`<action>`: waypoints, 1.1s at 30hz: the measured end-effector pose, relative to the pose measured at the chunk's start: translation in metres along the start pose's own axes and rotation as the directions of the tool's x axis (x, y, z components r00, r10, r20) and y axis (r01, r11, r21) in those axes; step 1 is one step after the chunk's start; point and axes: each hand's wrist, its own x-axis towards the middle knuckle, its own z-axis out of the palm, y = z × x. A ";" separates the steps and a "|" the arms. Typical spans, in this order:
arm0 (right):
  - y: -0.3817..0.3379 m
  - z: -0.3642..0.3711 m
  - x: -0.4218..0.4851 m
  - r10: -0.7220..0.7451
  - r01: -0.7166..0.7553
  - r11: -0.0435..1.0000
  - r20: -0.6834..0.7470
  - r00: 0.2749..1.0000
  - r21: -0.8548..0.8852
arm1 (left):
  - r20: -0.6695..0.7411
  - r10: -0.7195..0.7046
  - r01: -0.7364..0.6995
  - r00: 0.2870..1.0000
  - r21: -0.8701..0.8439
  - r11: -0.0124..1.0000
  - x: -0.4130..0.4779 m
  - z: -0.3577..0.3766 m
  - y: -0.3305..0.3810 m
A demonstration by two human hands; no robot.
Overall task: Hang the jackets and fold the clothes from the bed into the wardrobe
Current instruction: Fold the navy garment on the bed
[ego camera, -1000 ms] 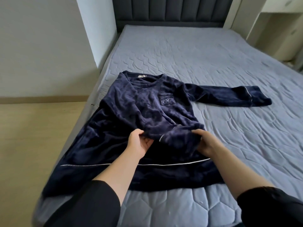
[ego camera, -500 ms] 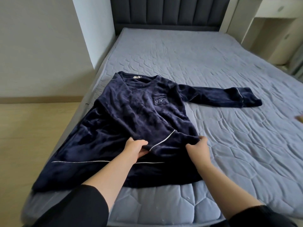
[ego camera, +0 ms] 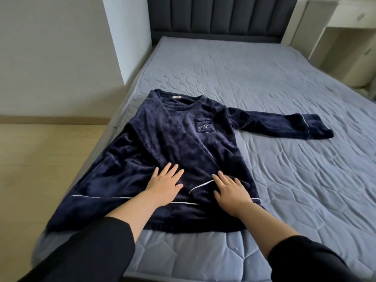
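Both hands now flat on navy top (ego camera: 166, 143), monogrammed pocket (ego camera: 205, 127)

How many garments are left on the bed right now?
1: a navy velvet top lies flat at the bed's near left corner, under the left hand and right hand. Nothing else shows; the wardrobe is out of view.

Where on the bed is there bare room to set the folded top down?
Bare mattress runs from the navy top to the headboard, and right of its outstretched sleeve. A narrow strip lies below the hem. Crowded: the near-left corner, where both hands, left and right, press the top.
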 end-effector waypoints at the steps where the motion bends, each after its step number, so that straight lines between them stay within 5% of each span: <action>1: -0.002 -0.003 0.002 0.034 -0.035 0.999 -0.050 0.998 -0.025 | -0.015 0.008 -0.008 1.000 0.023 1.000 -0.001 -0.002 -0.009; 4: -0.029 -0.025 0.018 0.032 -0.049 0.998 -0.386 0.922 -0.033 | -0.059 0.009 -0.005 0.998 0.067 0.998 -0.004 -0.002 -0.030; 6: -0.048 -0.029 0.033 -0.006 0.009 1.000 -0.470 0.883 0.004 | -0.097 -0.008 0.015 0.995 0.068 0.998 -0.007 -0.002 -0.038; 10: -0.085 -0.029 0.072 -0.060 0.084 0.992 -0.232 0.971 0.094 | -0.214 -0.162 0.166 0.963 -0.003 0.986 -0.003 -0.009 -0.059; 14: -0.095 -0.002 0.096 0.051 -0.070 0.988 0.135 0.990 0.141 | -0.324 -0.362 0.297 0.874 -0.233 0.926 0.008 -0.028 -0.099; 18: -0.098 0.015 0.106 0.087 -0.103 0.992 0.180 0.980 0.077 | -0.144 -0.168 0.183 0.975 0.100 0.978 0.027 -0.040 -0.137; 22: -0.099 0.018 0.110 0.103 -0.115 0.992 0.199 0.975 0.050 | -0.055 0.073 -0.044 0.996 0.406 0.913 0.043 -0.044 -0.161; 26: -0.101 0.021 0.112 0.112 -0.120 0.992 0.199 0.974 0.026 | 0.027 -0.252 0.245 0.967 0.157 0.957 0.050 -0.048 -0.183; 29: -0.101 0.022 0.113 0.114 -0.117 0.993 0.190 0.975 0.008 | 0.131 -0.515 0.513 0.847 0.052 0.857 0.055 -0.051 -0.188; 33: -0.102 0.022 0.114 0.113 -0.118 0.993 0.200 0.973 0.014 | 0.232 -0.643 0.677 0.729 -0.107 0.728 0.068 -0.065 -0.178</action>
